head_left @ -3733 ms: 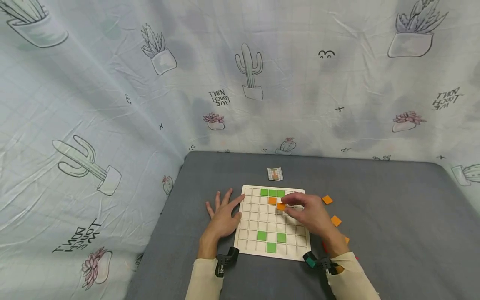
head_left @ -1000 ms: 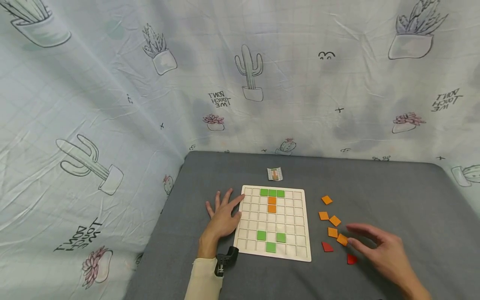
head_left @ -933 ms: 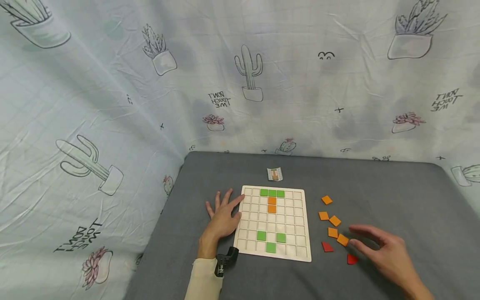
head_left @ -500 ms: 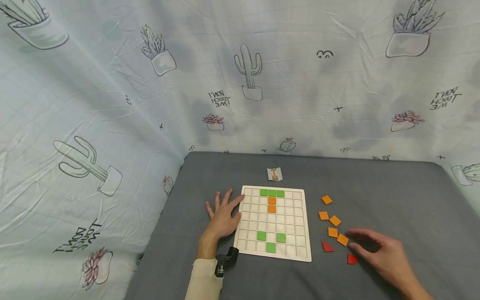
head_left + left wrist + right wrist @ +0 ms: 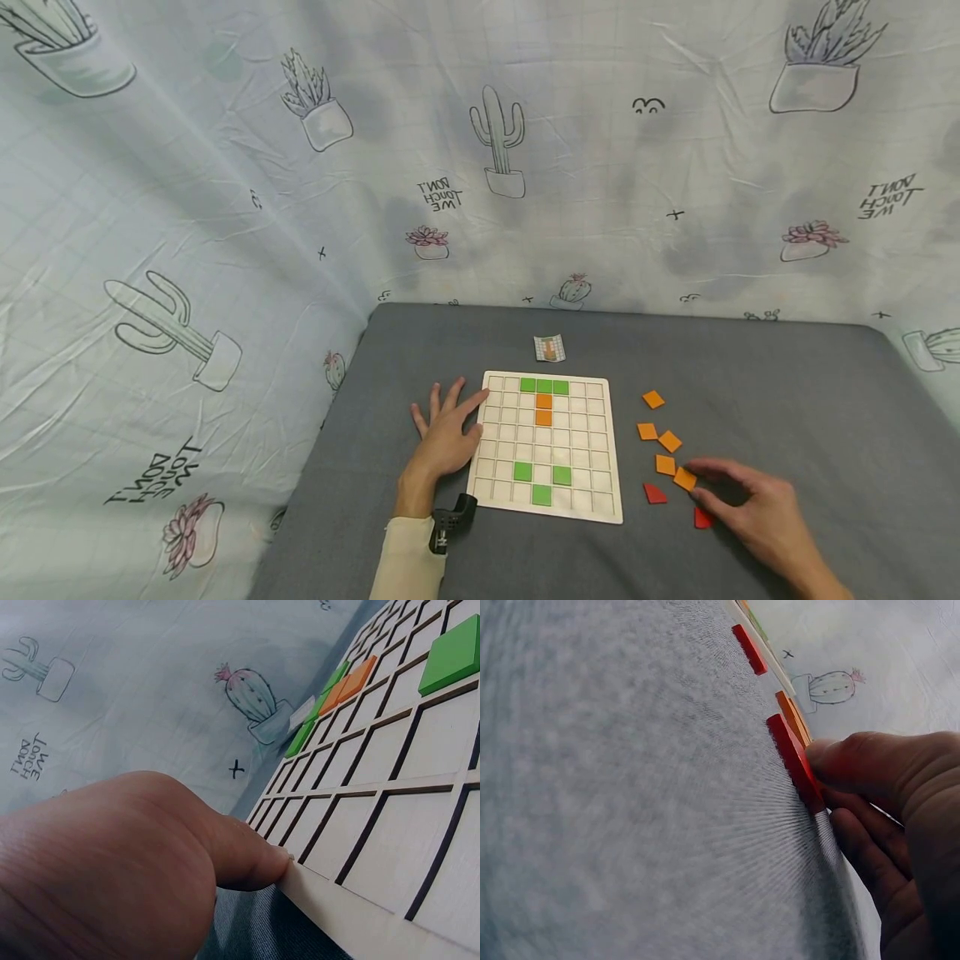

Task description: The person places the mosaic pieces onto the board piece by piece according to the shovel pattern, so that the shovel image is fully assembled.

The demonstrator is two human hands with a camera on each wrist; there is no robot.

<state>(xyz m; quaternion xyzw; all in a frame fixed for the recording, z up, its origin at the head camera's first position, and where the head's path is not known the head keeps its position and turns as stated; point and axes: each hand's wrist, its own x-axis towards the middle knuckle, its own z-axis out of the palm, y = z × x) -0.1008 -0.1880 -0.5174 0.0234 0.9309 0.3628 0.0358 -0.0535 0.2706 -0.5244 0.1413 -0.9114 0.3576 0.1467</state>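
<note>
A pale wooden grid board (image 5: pixel 504 442) lies on the grey table. My left hand (image 5: pixel 447 437) rests at its left edge with fingers spread; the index finger and thumb touch the rim. In the left wrist view the thumb (image 5: pixel 251 855) presses on the board's border. My right hand (image 5: pixel 757 508) is right of the board, thumb and index fingertips right at the near-right orange square tile (image 5: pixel 684 479), which lies flat. Under the thumb a red tile (image 5: pixel 702 518) is partly covered. In the right wrist view the thumb (image 5: pixel 855 761) overlaps the red tile (image 5: pixel 791 761).
Other orange tiles (image 5: pixel 647 432) lie scattered right of the board, with a red quarter-round tile (image 5: pixel 656 493). On the board sit several green tiles (image 5: pixel 542 495) and two orange tiles (image 5: pixel 543 409). A small pattern card (image 5: pixel 550 348) lies behind it. A cactus-print curtain (image 5: pixel 600 167) surrounds the table.
An orange tile, earlier pinched in my right hand over the board, now sits in the grid below another. My right hand moved right to the loose tiles; the left hand stayed put.
</note>
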